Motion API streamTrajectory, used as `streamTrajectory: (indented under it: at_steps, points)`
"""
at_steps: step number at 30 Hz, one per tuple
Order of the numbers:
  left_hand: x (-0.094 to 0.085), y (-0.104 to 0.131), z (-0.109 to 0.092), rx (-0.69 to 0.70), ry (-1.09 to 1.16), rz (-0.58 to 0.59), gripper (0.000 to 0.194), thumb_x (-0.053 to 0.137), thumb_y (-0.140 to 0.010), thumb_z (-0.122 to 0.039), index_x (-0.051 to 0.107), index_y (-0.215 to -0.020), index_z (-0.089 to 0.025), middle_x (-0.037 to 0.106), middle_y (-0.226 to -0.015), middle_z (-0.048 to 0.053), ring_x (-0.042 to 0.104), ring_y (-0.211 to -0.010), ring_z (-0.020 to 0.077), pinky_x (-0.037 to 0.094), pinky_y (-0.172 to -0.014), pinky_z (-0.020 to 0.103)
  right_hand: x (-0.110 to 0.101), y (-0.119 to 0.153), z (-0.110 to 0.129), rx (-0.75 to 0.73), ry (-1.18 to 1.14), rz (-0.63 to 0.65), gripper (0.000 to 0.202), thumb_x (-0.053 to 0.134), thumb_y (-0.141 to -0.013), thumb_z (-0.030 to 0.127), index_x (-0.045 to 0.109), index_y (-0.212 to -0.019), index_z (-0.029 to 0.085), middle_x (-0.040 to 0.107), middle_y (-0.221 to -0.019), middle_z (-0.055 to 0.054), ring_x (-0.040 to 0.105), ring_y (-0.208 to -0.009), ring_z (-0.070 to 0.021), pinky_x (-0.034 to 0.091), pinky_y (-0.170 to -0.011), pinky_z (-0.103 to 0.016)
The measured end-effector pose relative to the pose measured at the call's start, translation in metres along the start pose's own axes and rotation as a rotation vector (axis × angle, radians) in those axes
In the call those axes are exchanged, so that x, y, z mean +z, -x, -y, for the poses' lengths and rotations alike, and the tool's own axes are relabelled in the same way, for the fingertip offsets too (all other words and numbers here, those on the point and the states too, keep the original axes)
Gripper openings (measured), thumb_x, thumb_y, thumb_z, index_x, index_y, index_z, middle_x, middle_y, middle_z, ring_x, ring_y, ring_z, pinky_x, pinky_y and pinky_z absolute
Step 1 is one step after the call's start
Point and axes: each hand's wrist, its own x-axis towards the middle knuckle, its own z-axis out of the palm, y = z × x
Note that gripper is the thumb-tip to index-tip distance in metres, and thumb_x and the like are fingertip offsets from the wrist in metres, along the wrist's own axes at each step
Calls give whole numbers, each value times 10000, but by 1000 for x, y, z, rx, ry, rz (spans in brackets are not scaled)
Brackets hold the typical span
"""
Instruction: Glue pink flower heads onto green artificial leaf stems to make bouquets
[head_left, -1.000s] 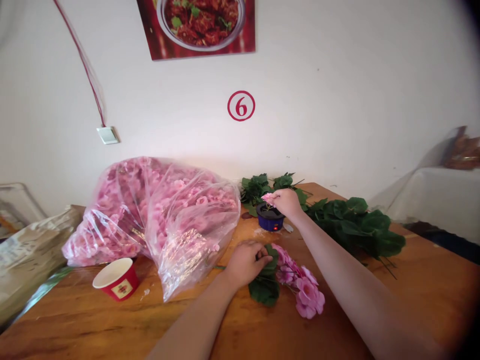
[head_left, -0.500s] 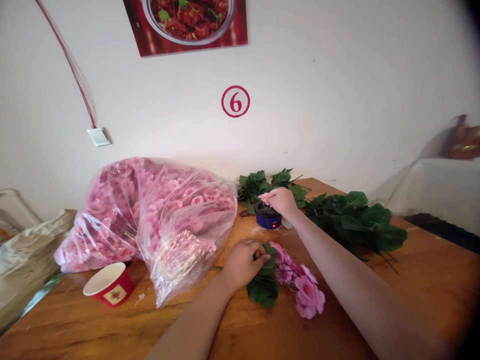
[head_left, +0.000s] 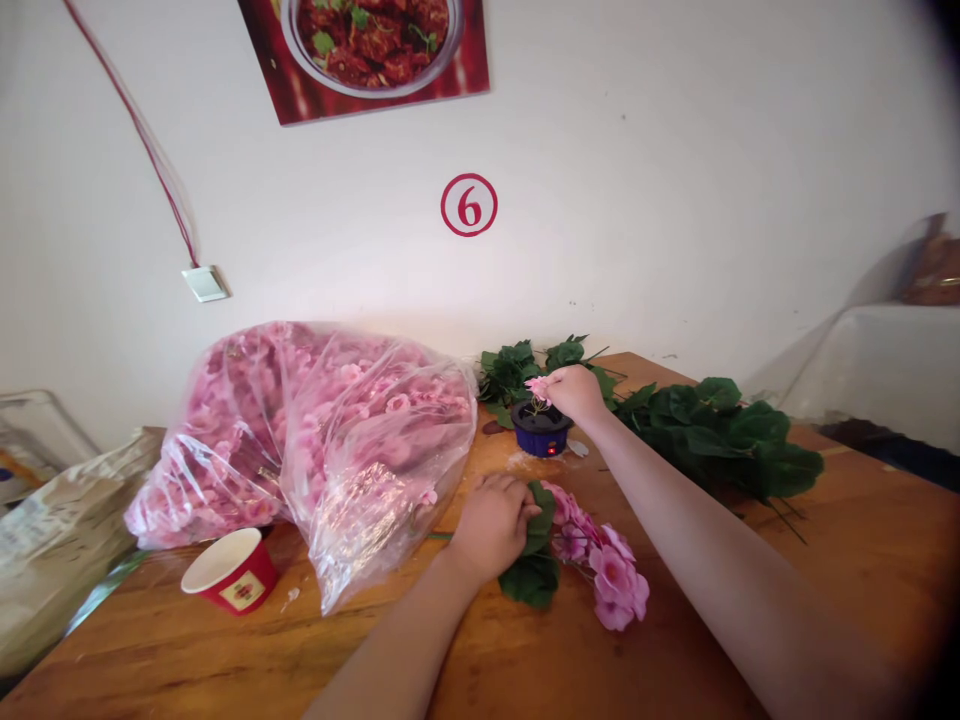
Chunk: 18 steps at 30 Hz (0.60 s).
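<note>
My right hand (head_left: 576, 393) pinches a small pink artificial flower (head_left: 537, 387) just above a round blue pot (head_left: 541, 440) with a dark top and a lit red light on its front. Thin strands show between the flower and the pot's top. Closed round the stem of an artificial flower spray, my left hand (head_left: 495, 522) rests low over the table. The spray's green leaves (head_left: 531, 578) stick out beside the fingers, and its pink blossoms (head_left: 616, 580) lie to the right on the wood. The stem inside the fist is mostly hidden.
A clear plastic bag (head_left: 360, 440) full of pink flowers fills the table's left back. In front of it stands a red paper cup (head_left: 232, 575). Green leaf bunches lie behind the pot (head_left: 514, 370) and at right (head_left: 727, 440). The wooden table (head_left: 150, 660) meets a white wall.
My right hand has lifted the small flower slightly, and thin strands now show beneath it. My left hand keeps its hold on the spray. The view has shifted a little.
</note>
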Motion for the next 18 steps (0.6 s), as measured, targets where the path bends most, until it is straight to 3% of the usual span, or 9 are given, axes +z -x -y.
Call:
streamTrajectory:
  at_steps: [8,14,18]
  points:
    - [0,0,7,-115,-74,-71,57,509,-872,-211,556,-847,-191,643,-934,64,560,-873,219,344,-773,350,3,0,-1,14,19,56,215,662,-700,313,703,-529,190,692,-553,-38,649,-599,-181,376,-483,-230]
    - [0,1,14,-40,76,37,186,482,-908,-319,551,-807,-179,614,-834,47,552,-796,180,378,-735,294,1,2,8,11,3,151,323,669,-711,357,654,-434,193,637,-449,-34,591,-447,-150,350,-428,-239]
    - [-4,0,16,-33,149,68,258,520,-888,-403,571,-777,-176,586,-759,19,535,-739,157,372,-679,271,-5,2,14,-6,-46,204,295,703,-681,374,670,-453,190,632,-434,-38,615,-457,-161,381,-420,-222]
